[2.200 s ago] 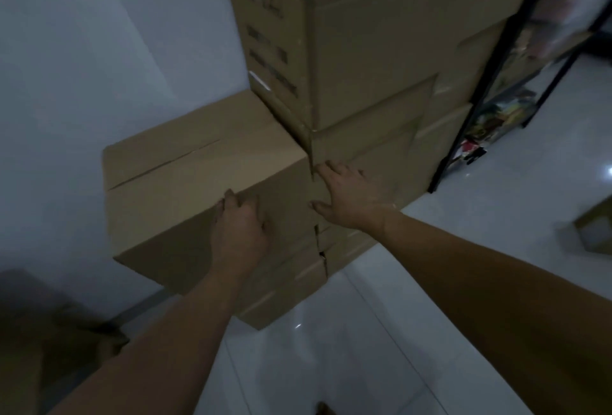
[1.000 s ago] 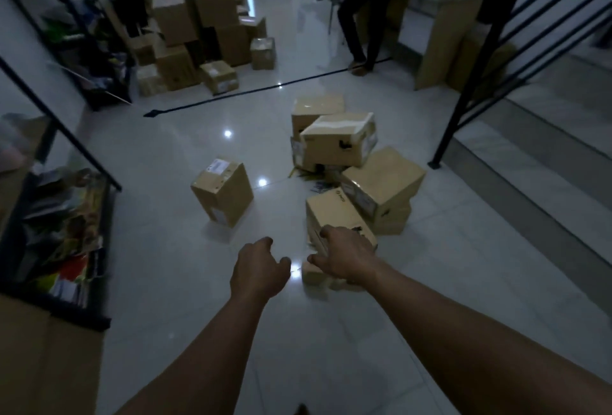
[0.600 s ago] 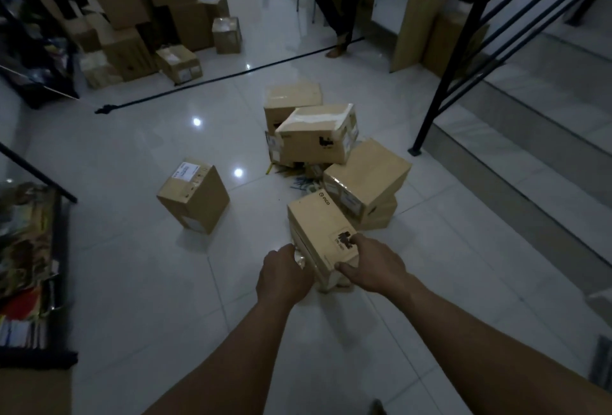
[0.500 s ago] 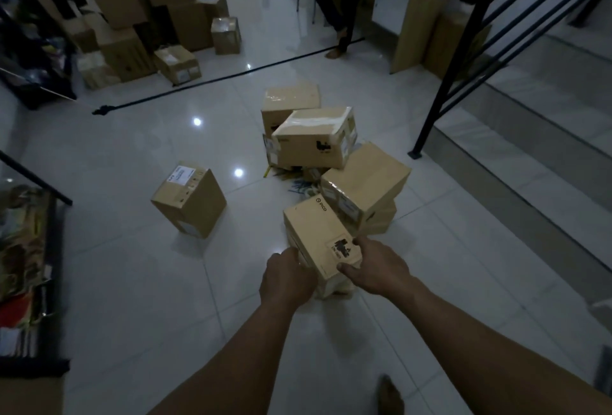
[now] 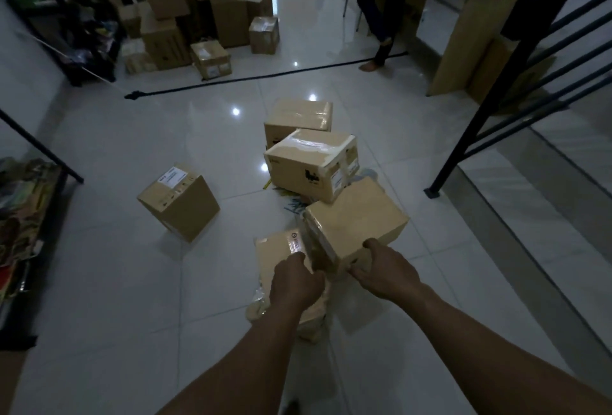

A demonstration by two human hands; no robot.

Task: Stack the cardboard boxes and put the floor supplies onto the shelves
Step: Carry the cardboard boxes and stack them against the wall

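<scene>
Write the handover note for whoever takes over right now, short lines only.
Right hand: grip on the near corner of the tilted box.
Left hand: curled where that box meets the low box; its hold is unclear.
Also on the floor: taped box, far box, lone box apart at left.
Done: nothing shown; these boxes lie jumbled.
Left: stack all five, then fill the shelves.

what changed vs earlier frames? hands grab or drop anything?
Person turned away from the wall stack. Both hands gripped the small logo box half a second ago; now it is set down and the right hand grips the near corner of the bigger taped box behind it. Left hand curled between the two, hold unclear. Lone box and rear boxes unmoved.
</scene>
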